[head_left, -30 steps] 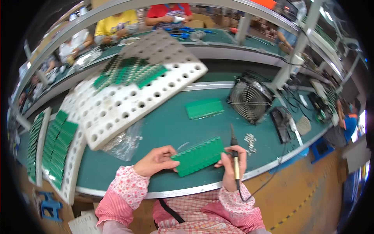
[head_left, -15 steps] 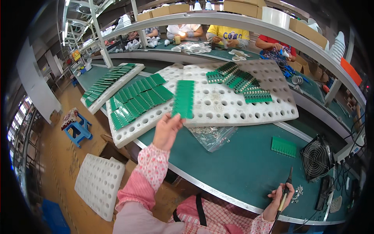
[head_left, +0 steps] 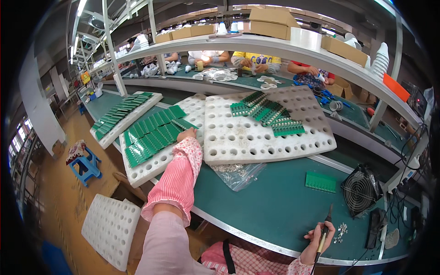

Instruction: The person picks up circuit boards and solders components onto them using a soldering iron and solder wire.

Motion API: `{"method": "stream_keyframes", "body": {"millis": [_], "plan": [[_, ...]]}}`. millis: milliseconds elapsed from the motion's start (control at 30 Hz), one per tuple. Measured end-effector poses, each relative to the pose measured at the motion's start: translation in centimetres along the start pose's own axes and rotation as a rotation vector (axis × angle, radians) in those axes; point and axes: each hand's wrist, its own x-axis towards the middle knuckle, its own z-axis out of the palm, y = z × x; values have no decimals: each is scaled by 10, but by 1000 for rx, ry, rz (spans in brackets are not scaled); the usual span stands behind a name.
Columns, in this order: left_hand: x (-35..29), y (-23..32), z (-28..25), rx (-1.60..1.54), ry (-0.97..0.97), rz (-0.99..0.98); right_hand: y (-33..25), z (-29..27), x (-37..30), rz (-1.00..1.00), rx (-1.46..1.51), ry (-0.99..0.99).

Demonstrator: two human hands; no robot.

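My left hand point(head_left: 187, 134) reaches out over a white foam tray point(head_left: 160, 161), its fingers closed on the edge of a green circuit board point(head_left: 185, 123). That board lies at the right end of rows of like green boards point(head_left: 153, 133); my hand partly hides it. At the lower right, my right hand point(head_left: 317, 238) grips a soldering iron point(head_left: 329, 213) like a pen, tip pointing up and away. One single green board point(head_left: 320, 182) rests flat on the green bench point(head_left: 275, 201), beyond the iron's tip.
A larger foam tray point(head_left: 270, 149) bears a heap of boards with parts. Near my right hand are small metal pieces point(head_left: 340, 233) and a black fan point(head_left: 361, 190). A plastic bag of parts point(head_left: 238, 176) lies at the middle. Another board-laden foam slab point(head_left: 151, 104) is farther left. Co-workers sit opposite.
My left hand has carried the green board left and lowered it onto the foam beside the rows. The view has shifted slightly; my right hand still grips the soldering iron.
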Motion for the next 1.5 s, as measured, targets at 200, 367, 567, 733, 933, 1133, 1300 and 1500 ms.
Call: {"method": "stream_keyframes", "body": {"millis": [200,367,567,733,933,1133,1300,1500], "plan": [[-4,5,4,92,-66,-141,-1,-2,2,27,18,-8],[-3,21,-2,235,-181,-189,-2,-3,3,29,37,-33],[-38,17,-19,377,-329,-103,1,-4,6,35,17,-3],[-78,33,-23,447,-445,413,-3,0,3,57,39,-54],[-165,6,46,544,-905,735,-1,1,6,79,22,-21],[-303,-99,91,880,-1519,1036,1,-16,-1,19,-36,38],[-334,-172,92,865,-1747,1297,16,-7,-7,-85,-115,-71],[-348,-189,85,914,-1796,1242,6,-15,-12,-97,-40,-20]]}}
